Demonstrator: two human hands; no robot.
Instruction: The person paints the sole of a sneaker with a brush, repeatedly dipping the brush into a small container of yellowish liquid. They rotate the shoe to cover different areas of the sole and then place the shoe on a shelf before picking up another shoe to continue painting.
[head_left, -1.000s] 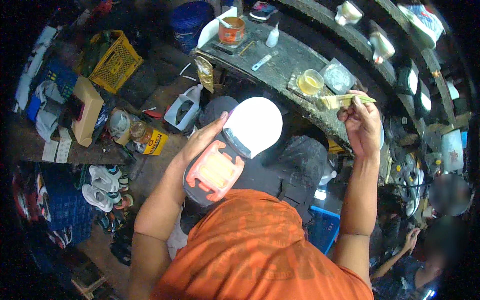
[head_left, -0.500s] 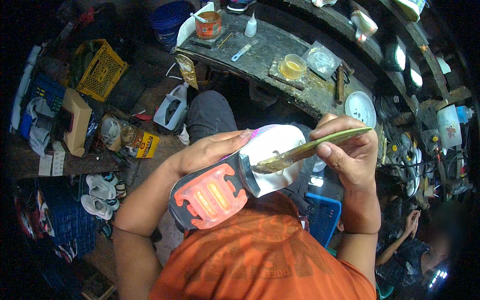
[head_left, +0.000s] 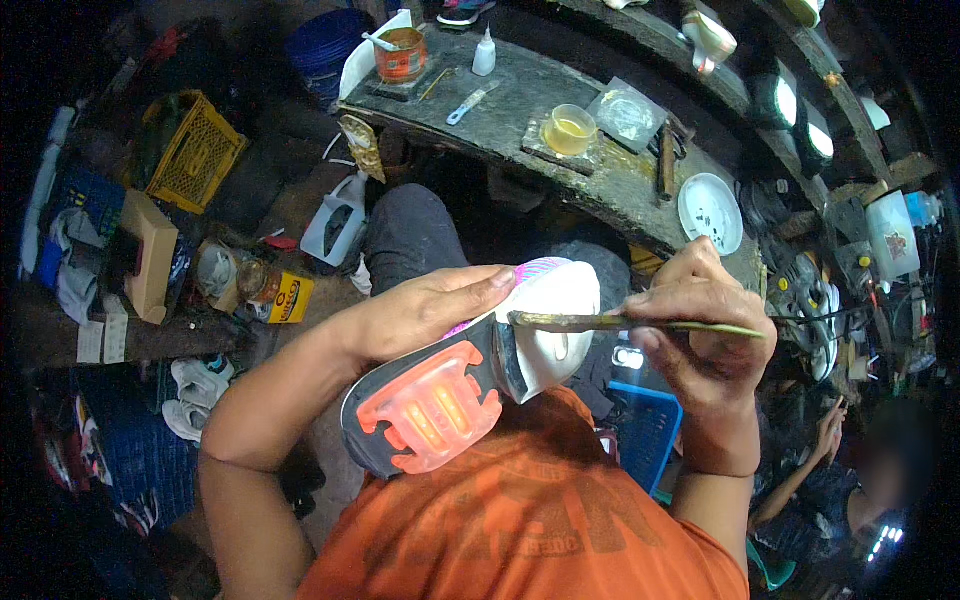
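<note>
My left hand (head_left: 435,310) is wrapped round the side of a shoe (head_left: 552,355), held sole up above my lap. The shoe has a white forefoot underside, a black edge across its middle, a pink-striped upper and an orange plastic piece (head_left: 430,405) at the black rear end. My right hand (head_left: 705,320) pinches a thin, flat brush (head_left: 590,322) with a greenish handle. Its brownish end meets the shoe by the black edge, where the black and white parts join. Seen nearly edge-on, the brush hides its own bristles from view.
Across my knees stands a dark workbench (head_left: 510,105) with an orange-red can (head_left: 401,55), a white squeeze bottle (head_left: 484,54), a cup of yellowish liquid (head_left: 570,132), a hammer (head_left: 667,165) and a white plate (head_left: 711,213). A blue basket (head_left: 643,425) is at my right. Another person (head_left: 825,470) sits at far right.
The brush has turned from a slanted, broad-side view to nearly level and edge-on, its tip still at the black edge. My right hand has rotated and shifted slightly right. The shoe stays held.
</note>
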